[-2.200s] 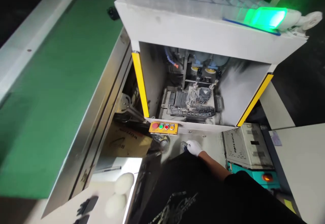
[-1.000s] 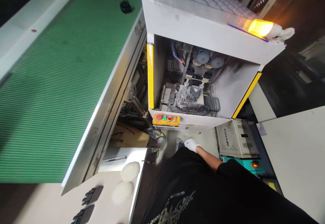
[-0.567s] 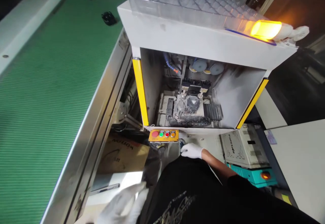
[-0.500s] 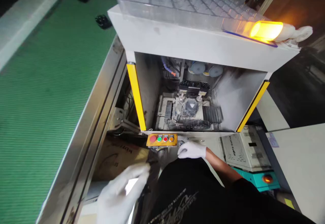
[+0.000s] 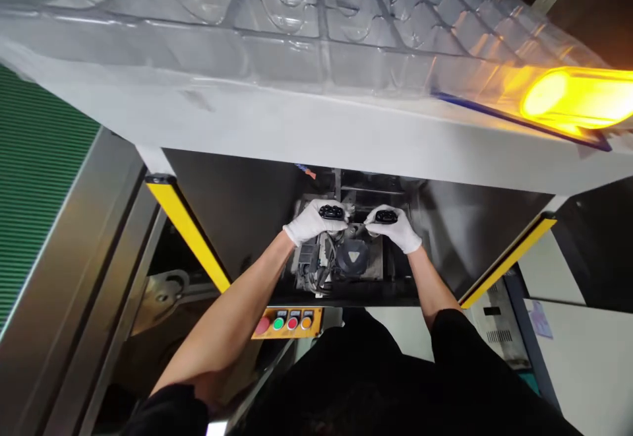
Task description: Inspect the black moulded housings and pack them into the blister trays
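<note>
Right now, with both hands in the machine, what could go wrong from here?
1. Pinching: the left hand grips one black part and the right hand a second black part, both inside the cabinet. Any movement of the mechanism might catch them.
2. Accidental press: the left forearm appears close to the button box and might bump a button.
3. Snagging: cables below the left hand could catch a glove.

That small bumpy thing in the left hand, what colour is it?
The small bumpy thing in the white-gloved left hand is black, best seen in head view.
</note>
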`<state>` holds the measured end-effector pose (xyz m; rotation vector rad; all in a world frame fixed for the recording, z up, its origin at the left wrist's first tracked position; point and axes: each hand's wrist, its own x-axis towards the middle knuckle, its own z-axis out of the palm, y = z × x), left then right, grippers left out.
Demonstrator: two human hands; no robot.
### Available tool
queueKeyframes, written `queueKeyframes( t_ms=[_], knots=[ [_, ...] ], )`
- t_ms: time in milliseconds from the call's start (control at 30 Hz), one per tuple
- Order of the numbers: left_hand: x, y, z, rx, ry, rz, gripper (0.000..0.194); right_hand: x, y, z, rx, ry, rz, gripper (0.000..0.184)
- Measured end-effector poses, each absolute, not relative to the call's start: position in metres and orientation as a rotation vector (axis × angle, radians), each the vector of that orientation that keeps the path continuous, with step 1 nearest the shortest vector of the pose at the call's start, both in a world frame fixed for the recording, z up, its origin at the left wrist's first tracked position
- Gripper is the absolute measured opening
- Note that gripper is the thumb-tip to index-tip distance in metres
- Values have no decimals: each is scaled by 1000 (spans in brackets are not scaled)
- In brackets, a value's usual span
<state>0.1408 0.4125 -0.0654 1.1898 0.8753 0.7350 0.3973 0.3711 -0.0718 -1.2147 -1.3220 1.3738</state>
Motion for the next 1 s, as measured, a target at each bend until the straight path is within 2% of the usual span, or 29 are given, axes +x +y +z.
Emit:
queueKeyframes(
  t_ms=[167, 400, 700, 867, 1000],
  knots=[
    [146, 403, -67, 1099, 867, 841, 39, 395, 373, -68, -1127, -1330, 1400, 23],
    [152, 403, -67, 1034, 879, 902, 36, 389, 373, -72, -1178, -1317, 1254, 12],
    [151, 406, -57, 1068, 854, 885, 29, 394, 373, -65, -1179, -1364, 1297, 12],
    [151, 406, -60, 1035, 831, 927, 28, 400, 375, -67, -1198, -1391, 1188, 12],
    [150, 415, -42, 1097, 741, 931, 25, 410, 382, -36, -1097, -1663, 1087, 15]
  ],
)
